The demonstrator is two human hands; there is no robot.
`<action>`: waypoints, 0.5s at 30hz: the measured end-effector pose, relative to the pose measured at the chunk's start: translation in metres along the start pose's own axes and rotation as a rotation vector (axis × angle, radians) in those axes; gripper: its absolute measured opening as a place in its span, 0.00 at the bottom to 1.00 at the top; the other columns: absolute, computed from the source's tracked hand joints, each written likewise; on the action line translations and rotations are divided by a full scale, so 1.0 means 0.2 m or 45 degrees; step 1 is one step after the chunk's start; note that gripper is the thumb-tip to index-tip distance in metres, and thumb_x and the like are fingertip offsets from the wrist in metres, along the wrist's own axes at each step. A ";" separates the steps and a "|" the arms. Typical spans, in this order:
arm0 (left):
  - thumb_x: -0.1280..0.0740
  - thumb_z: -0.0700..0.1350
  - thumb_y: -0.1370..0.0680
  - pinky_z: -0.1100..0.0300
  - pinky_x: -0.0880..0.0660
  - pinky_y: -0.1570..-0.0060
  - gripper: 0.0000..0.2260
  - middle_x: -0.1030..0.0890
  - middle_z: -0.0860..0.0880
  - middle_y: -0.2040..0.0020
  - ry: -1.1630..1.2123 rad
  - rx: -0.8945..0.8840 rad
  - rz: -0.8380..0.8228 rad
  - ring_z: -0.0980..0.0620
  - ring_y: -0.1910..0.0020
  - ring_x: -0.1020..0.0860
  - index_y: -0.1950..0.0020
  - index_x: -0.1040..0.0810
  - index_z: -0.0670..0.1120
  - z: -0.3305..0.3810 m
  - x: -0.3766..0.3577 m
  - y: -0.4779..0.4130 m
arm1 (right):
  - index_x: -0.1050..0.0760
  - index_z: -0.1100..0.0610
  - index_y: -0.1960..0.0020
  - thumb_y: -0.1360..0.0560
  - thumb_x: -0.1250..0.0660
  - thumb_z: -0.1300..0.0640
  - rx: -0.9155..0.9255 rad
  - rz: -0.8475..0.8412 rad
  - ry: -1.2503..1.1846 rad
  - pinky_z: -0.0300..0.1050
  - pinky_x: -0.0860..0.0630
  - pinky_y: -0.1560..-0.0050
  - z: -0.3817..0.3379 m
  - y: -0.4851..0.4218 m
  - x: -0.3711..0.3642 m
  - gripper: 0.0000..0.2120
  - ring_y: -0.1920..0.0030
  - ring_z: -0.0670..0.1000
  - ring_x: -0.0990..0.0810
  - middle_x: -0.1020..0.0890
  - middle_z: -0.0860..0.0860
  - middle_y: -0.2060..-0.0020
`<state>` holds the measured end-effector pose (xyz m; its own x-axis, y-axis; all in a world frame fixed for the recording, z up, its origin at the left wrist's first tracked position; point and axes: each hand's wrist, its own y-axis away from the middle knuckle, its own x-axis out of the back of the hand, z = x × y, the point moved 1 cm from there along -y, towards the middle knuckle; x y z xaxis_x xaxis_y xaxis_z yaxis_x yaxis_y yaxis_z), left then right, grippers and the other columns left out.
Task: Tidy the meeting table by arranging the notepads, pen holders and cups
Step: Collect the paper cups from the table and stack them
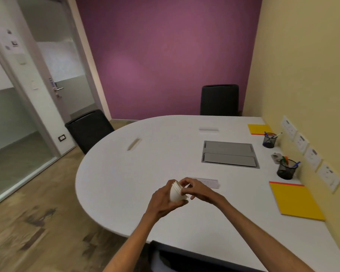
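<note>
My left hand (pixel 161 201) grips a nested stack of white paper cups (pixel 176 193), held sideways above the white meeting table (pixel 145 173). My right hand (pixel 196 190) pinches the rim of the stack at its open end. A large yellow notepad (pixel 295 201) lies near the right edge, and a smaller yellow notepad (pixel 260 129) lies at the far right. Two black mesh pen holders with pens stand along the wall side: the near pen holder (pixel 286 170) and the far pen holder (pixel 269 141).
A grey cable hatch (pixel 230 154) is set into the table's middle. A crumpled grey cloth (pixel 276 157) lies between the holders. Wall sockets (pixel 310 156) line the yellow wall. Black chairs stand at the far side (pixel 220 100), the left (pixel 89 130) and just below me (pixel 185 258).
</note>
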<state>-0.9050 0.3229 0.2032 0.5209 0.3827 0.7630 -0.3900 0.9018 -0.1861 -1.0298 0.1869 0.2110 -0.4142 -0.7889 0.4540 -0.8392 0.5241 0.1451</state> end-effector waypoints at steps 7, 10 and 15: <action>0.30 0.69 0.33 0.64 0.24 0.60 0.31 0.20 0.56 0.51 -0.009 0.054 0.059 0.54 0.57 0.20 0.35 0.34 0.59 -0.35 0.30 0.17 | 0.24 0.50 0.44 0.34 0.32 0.45 0.040 -0.086 0.021 0.43 0.23 0.56 -0.23 -0.18 -0.39 0.20 0.47 0.50 0.21 0.21 0.48 0.48; 0.30 0.68 0.34 0.61 0.23 0.59 0.31 0.20 0.56 0.52 -0.015 0.108 0.094 0.52 0.57 0.21 0.36 0.35 0.60 -0.45 0.38 0.23 | 0.24 0.51 0.43 0.34 0.32 0.45 0.060 -0.115 0.029 0.43 0.23 0.57 -0.29 -0.25 -0.51 0.21 0.49 0.50 0.21 0.21 0.48 0.48; 0.29 0.69 0.36 0.55 0.19 0.58 0.34 0.22 0.54 0.52 -0.012 0.217 0.151 0.50 0.57 0.20 0.37 0.39 0.59 -0.61 0.46 0.27 | 0.23 0.51 0.43 0.38 0.35 0.42 0.113 -0.070 -0.018 0.45 0.23 0.57 -0.36 -0.37 -0.65 0.26 0.48 0.53 0.21 0.20 0.49 0.48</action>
<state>-0.7860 0.4313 0.1885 0.4570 0.4816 0.7478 -0.5713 0.8033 -0.1682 -0.8884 0.2743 0.2036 -0.3712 -0.8203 0.4350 -0.8884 0.4500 0.0906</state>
